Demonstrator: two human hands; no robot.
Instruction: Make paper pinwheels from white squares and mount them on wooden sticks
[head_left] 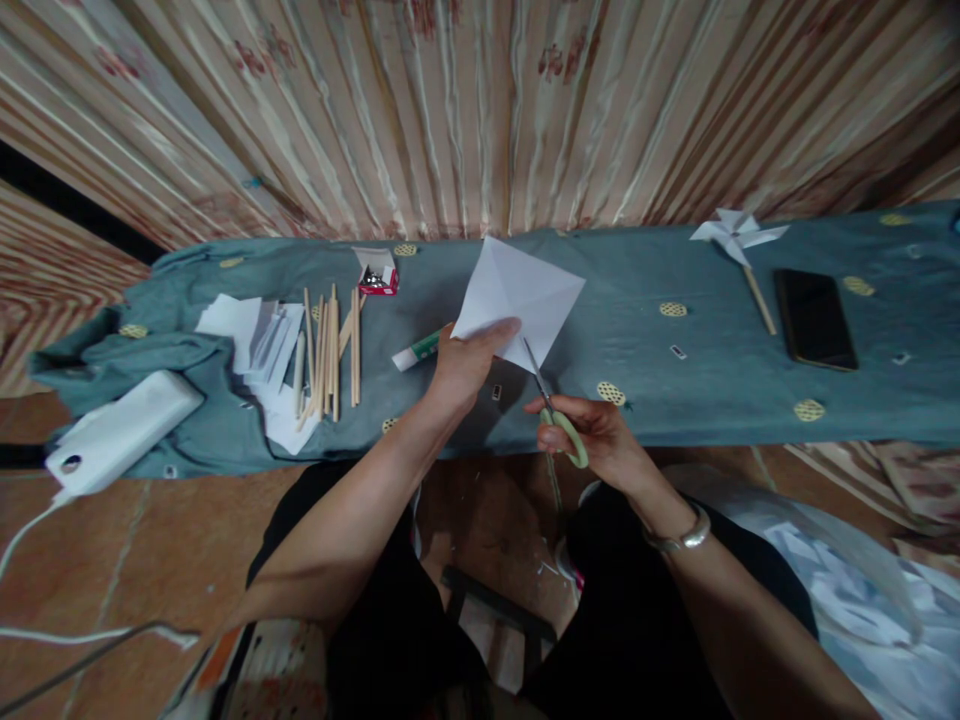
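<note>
A square sheet of white paper (517, 290) with crease lines is held above the cloth-covered table, one corner toward me. My left hand (469, 362) grips it at its left side, thumb lying on top. My right hand (592, 432) has its fingers through the green handles of a pair of scissors (553, 410). The scissor blades meet the paper near its lower corner; whether they have cut into it is too small to tell. Beneath my left hand's side of the sheet lies a glue stick (417, 350), partly hidden.
Several wooden sticks (330, 350), paper pieces (262, 345) and a small red box of metal pins (377, 275) lie left. A white device (124, 430) with a cable rests at the left end. Right are a paper pinwheel (739, 240) and a phone (815, 318). A plastic bag (847, 590) stands below.
</note>
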